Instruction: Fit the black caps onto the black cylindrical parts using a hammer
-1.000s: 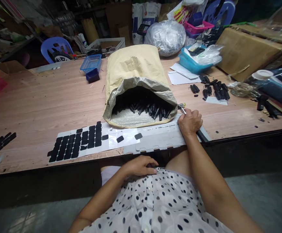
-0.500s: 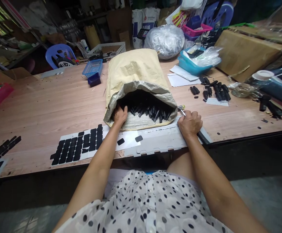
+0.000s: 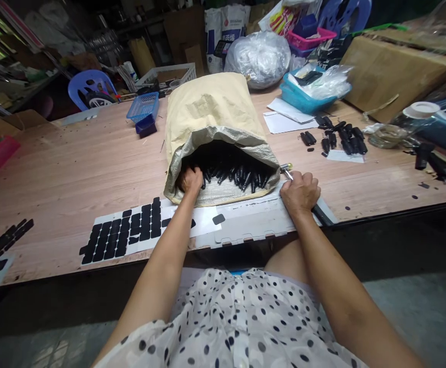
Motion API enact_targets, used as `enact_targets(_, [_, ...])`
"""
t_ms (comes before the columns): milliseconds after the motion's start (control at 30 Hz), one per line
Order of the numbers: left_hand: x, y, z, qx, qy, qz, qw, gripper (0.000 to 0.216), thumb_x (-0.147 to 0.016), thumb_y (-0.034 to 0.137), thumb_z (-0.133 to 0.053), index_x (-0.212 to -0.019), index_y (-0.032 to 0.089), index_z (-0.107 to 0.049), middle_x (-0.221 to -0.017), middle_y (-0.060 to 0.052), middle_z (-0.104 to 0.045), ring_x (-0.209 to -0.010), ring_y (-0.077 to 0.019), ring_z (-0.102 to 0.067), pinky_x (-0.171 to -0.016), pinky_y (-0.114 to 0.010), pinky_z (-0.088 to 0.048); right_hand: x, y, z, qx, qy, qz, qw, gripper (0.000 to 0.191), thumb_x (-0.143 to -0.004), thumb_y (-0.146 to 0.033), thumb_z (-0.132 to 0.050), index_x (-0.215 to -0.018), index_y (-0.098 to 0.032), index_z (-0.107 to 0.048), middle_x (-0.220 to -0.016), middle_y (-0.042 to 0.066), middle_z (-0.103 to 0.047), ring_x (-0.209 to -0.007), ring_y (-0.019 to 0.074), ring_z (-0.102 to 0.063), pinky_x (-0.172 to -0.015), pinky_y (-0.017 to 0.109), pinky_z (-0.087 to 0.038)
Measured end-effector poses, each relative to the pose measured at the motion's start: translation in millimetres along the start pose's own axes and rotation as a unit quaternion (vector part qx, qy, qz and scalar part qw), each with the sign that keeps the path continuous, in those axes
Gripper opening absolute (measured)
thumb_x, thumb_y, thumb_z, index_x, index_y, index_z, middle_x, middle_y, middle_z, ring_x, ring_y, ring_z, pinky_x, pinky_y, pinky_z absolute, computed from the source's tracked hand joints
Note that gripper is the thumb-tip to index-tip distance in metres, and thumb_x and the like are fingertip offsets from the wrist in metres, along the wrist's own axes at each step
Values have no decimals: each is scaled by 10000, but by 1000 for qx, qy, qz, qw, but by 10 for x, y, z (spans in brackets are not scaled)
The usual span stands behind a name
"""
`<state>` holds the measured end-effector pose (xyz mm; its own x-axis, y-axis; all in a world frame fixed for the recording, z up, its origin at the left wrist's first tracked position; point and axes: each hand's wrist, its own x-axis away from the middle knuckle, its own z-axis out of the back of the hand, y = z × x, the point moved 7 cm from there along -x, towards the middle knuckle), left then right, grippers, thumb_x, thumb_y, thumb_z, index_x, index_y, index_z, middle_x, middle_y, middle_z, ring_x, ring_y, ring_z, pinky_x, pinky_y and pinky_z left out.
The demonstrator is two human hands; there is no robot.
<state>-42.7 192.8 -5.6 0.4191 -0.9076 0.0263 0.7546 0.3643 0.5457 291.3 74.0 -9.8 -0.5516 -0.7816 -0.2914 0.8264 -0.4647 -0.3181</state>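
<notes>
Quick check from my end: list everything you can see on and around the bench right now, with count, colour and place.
sack: one, tan, lying mid-bench, mouth open toward the person
black parts: many, black, inside the sack mouth
sticker sheet: one, white with black pads, front edge of bench
loose black parts: a dozen or so, black, right of the sack
blue basket: one, blue, far left of the sack
blue tray: one, blue, behind right
cardboard box: one, brown, far right
tool: one, black handle, in right grip
left hand: in the sack mouth, on the parts
right hand: closed on the tool
</notes>
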Motion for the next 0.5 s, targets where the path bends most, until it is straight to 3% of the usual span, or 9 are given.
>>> enact_targets(167, [340, 268, -208, 16, -23, -51, 998, 523, -987, 406, -462, -1439, 149, -518, -1405, -251, -579, -1330, -403, -557, -1058, -516, -453, -3, -9, 1, 1, -10, 1, 1000, 359, -916, -212, -442, -1169, -135, -684, -1101, 199, -614, -1040, 334, -529, -764, 381, -353])
enact_targets(300, [642, 448, -236, 29, 16, -110, 993, 660, -968, 421, -499, -1559, 158, -365, -1614, -245, -364, -1537, -422, -274, -1188, -600, -309, 0, -24, 2, 5, -6, 6, 1000, 354, -914, -215, -446, -1160, -134, -687, -1087, 197, -613, -1022, 327, -528, -756, 375, -354])
enact_targets(400, [882, 695, -293, 21, 35, -233, 972, 653, -954, 421, -527, -1553, 192, -402, -1676, -177, -282, -1590, -387, -119, -1244, -598, -210, 2, -36, 9, 11, -7, 7, 1000, 356, -910, -214, -448, -1162, -132, -686, -1089, 195, -614, -1027, 326, -529, -754, 372, -359])
enact_targets(500, [1143, 1029, -538, -7, -33, -415, 909, 517, -930, 374, -574, -1419, 207, -583, -1614, -151, -408, -1559, -374, -225, -1260, -587, -185, 0, -35, 16, 15, -17, 5, 1000, 363, -917, -215, -443, -1178, -134, -682, -1103, 193, -614, -1048, 328, -532, -756, 370, -368])
